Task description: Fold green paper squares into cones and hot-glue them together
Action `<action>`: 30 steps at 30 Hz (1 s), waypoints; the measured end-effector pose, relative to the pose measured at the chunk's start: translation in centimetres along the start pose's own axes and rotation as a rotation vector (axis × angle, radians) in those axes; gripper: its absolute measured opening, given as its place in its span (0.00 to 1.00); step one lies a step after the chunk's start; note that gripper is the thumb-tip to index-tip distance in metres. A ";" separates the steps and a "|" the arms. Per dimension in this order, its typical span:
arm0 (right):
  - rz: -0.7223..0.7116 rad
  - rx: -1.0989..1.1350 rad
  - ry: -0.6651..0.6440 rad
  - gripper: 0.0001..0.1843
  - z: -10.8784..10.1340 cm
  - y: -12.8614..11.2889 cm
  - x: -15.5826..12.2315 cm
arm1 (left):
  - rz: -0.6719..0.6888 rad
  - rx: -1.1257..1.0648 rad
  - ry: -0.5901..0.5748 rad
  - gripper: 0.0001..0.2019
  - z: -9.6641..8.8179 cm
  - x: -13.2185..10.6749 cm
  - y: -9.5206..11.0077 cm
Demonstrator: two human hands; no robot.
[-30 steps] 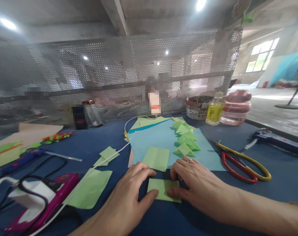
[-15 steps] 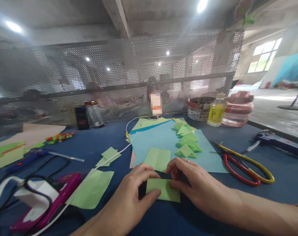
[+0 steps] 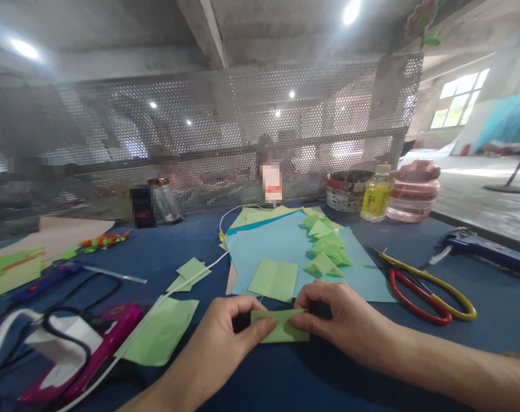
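Note:
A small piece of green paper [image 3: 285, 332], narrow and seemingly folded, is pinched at both ends at the front of the table. My left hand [image 3: 238, 332] grips its left end between thumb and fingers. At the right end, my right hand [image 3: 334, 312] holds it the same way. Just beyond lies a creased green paper square [image 3: 273, 279], partly on light blue sheets [image 3: 264, 240]. A column of folded green paper pieces [image 3: 328, 247] rests on the blue sheets, past my right hand.
Scissors [image 3: 427, 294] and a glue gun [image 3: 487, 249] lie on the right. Left are a magenta power strip [image 3: 109, 326], a white cable [image 3: 157, 294], green sheets [image 3: 165, 332] and another glue gun [image 3: 49, 280]. A yellow-labelled bottle [image 3: 375, 194] and pink jug [image 3: 414, 191] stand behind.
The green paper now looks narrower and is raised toward me, with both thumbs on its front. My right hand has shifted slightly down, uncovering more of the square behind.

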State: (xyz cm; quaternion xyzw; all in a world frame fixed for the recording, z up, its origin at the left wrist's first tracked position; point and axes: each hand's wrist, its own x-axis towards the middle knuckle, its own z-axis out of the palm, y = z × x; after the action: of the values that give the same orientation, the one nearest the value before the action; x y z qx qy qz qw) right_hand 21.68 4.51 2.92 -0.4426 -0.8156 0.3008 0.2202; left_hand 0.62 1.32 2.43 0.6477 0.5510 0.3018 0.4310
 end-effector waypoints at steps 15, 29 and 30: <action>0.005 -0.072 -0.069 0.09 -0.2 0.0 -0.1 | 0.102 0.266 0.038 0.11 0.5 -0.3 -0.2; -0.090 -0.324 -0.032 0.06 0.1 -0.7 -0.6 | 0.895 0.568 0.040 0.14 0.9 -0.6 -1.9; -0.091 -0.329 -0.031 0.06 0.1 -0.8 -0.6 | 0.911 0.575 0.030 0.15 0.9 -0.6 -2.0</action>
State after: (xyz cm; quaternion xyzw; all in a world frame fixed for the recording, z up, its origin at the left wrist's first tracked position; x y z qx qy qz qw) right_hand 21.48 3.63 3.31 -0.4305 -0.8764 0.1594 0.1458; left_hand 0.43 0.58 0.31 0.9086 0.2808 0.3045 0.0540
